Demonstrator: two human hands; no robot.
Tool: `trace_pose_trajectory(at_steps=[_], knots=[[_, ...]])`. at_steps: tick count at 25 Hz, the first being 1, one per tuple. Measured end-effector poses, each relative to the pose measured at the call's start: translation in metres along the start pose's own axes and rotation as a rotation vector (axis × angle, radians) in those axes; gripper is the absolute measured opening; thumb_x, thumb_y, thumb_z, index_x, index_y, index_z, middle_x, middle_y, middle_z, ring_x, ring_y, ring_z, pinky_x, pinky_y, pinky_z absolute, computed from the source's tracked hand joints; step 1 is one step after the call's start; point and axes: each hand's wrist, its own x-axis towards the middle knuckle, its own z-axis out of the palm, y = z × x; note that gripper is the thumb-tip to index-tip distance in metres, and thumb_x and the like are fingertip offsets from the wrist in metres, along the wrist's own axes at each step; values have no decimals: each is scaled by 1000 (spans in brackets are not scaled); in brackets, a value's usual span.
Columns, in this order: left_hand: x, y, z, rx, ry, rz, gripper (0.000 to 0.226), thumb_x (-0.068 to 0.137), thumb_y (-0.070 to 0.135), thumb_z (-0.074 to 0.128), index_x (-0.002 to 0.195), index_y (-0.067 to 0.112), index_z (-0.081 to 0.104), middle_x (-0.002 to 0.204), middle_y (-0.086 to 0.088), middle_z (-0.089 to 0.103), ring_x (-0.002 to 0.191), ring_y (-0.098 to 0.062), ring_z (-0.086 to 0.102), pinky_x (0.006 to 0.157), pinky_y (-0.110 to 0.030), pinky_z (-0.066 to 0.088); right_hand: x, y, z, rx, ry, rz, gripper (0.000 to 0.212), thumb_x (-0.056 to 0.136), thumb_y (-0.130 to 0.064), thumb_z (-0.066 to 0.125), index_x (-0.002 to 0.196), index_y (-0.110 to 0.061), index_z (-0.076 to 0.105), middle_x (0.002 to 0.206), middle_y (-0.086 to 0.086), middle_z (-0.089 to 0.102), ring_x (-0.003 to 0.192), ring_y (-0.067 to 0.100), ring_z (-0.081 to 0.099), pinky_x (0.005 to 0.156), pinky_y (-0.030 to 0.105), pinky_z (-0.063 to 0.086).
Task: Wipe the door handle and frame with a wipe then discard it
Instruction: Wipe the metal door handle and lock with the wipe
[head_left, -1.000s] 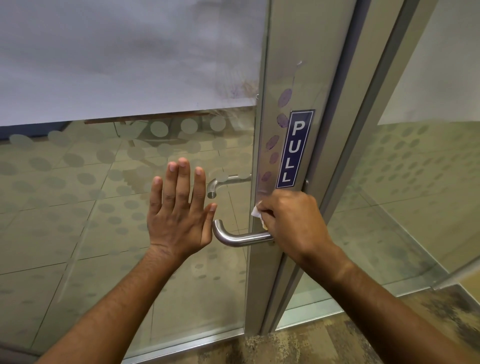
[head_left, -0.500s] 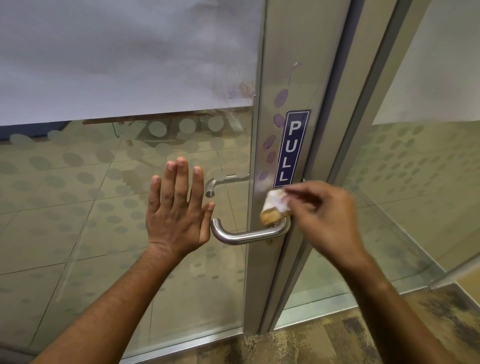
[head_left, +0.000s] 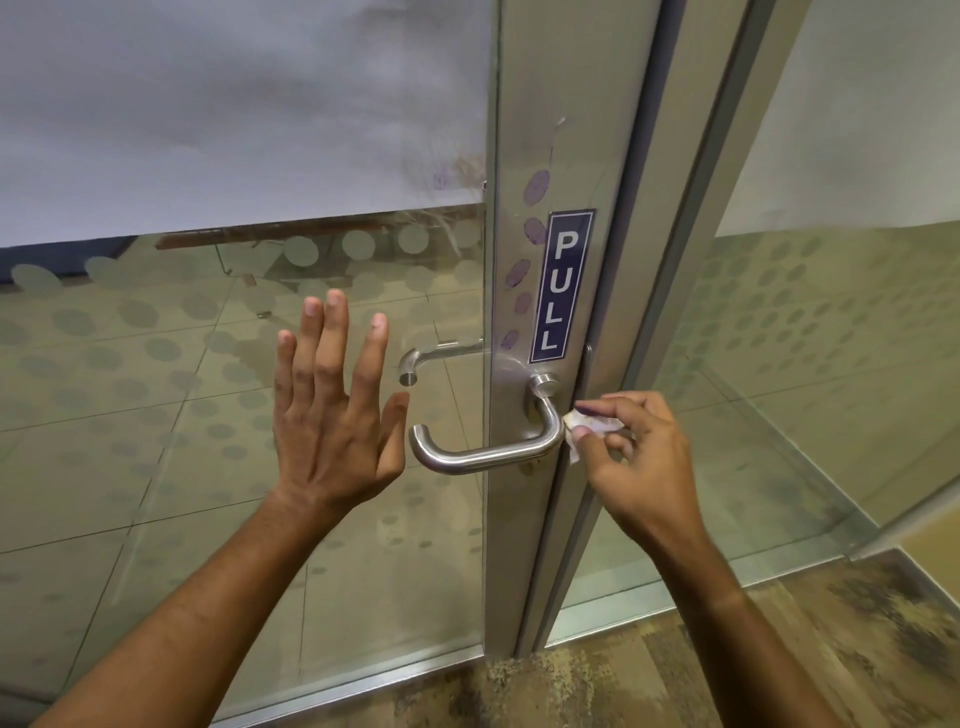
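A steel lever door handle (head_left: 483, 454) juts from the aluminium door frame (head_left: 524, 156), just under a blue PULL sticker (head_left: 562, 287). My right hand (head_left: 631, 457) pinches a small crumpled white wipe (head_left: 589, 426) against the right bend of the handle, at the frame's edge. My left hand (head_left: 332, 410) is spread flat, fingers up, against the glass pane (head_left: 156, 389) just left of the handle's free end. Purple smudges (head_left: 535, 228) run down the frame beside the sticker.
A second handle (head_left: 431, 356) shows through the glass on the far side. Another glass panel (head_left: 831, 338) stands to the right of the frame. Mottled brown carpet (head_left: 727, 665) lies below, with a metal sill along the door's bottom.
My right hand has slid with the wipe from the handle's base on the frame rightwards, round to the handle's outer bend. The left hand has stayed flat on the glass.
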Motion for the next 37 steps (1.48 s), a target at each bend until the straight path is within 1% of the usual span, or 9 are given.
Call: trace_pose_trajectory(at_steps=[3, 7, 12, 17, 23, 27, 31, 33, 37], knots=[[8, -3, 2, 41, 3, 9, 72, 93, 38, 49, 152, 7, 24, 160, -21, 5, 153, -25, -9, 124, -46, 1, -1, -1, 11, 68, 62, -10, 31, 84, -4, 69, 107, -25, 70, 100, -15, 62, 93, 6, 65, 83, 25, 58], [6, -6, 8, 135, -6, 36, 74, 96, 41, 43, 155, 8, 15, 164, -7, -21, 152, -25, -15, 124, -44, -4, 6, -7, 22, 163, 149, -45, 29, 87, -8, 70, 108, -27, 64, 90, -18, 69, 85, 1, 69, 77, 20, 58], [5, -7, 10, 173, 6, 59, 78, 95, 42, 41, 157, 9, 7, 163, -8, -22, 152, -26, -15, 124, -44, -5, 2, -5, 30, 178, 152, -42, 21, 89, -8, 68, 107, -16, 75, 100, -4, 64, 87, 3, 65, 73, 21, 58], [7, -6, 10, 168, -8, 45, 79, 95, 43, 40, 157, 9, 5, 162, -5, -27, 151, -24, -19, 123, -43, -9, 11, -11, 32, 242, 177, 31, 17, 82, -14, 78, 100, -16, 77, 91, -2, 72, 78, 1, 70, 69, 13, 56], [8, -5, 9, 169, -24, 27, 76, 95, 42, 41, 155, 7, 11, 162, -6, -28, 151, -24, -20, 123, -43, -9, 3, -14, 46, 808, 280, 487, 12, 86, -5, 71, 98, -7, 74, 83, 7, 77, 76, 19, 74, 68, 27, 58], [8, -4, 9, 173, -46, 8, 75, 94, 43, 41, 153, 6, 13, 160, -20, -7, 150, -23, -21, 123, -42, -10, 3, -21, 49, 1216, 263, 774, 10, 91, 4, 61, 99, 2, 67, 80, 13, 74, 66, 22, 73, 60, 30, 60], [8, -4, 7, 175, -54, 24, 77, 93, 44, 42, 153, 6, 12, 160, -4, -31, 150, -22, -23, 123, -41, -11, -2, -29, 58, 1687, 198, 1063, 20, 91, 13, 49, 107, 13, 61, 83, 22, 70, 62, 25, 73, 52, 30, 60], [10, -3, 6, 177, -59, 29, 77, 94, 44, 43, 153, 6, 11, 160, -2, -33, 150, -21, -24, 123, -41, -11, -6, -27, 63, 1650, 214, 1032, 20, 92, 11, 51, 109, 9, 62, 84, 19, 72, 66, 23, 74, 53, 27, 59], [10, -4, 5, 185, -59, 16, 77, 93, 42, 45, 152, 5, 13, 163, -10, -21, 150, -22, -24, 123, -41, -11, -37, -9, 84, 874, 350, 599, 26, 90, 3, 62, 106, -17, 68, 96, 0, 75, 90, 11, 73, 76, 24, 59]])
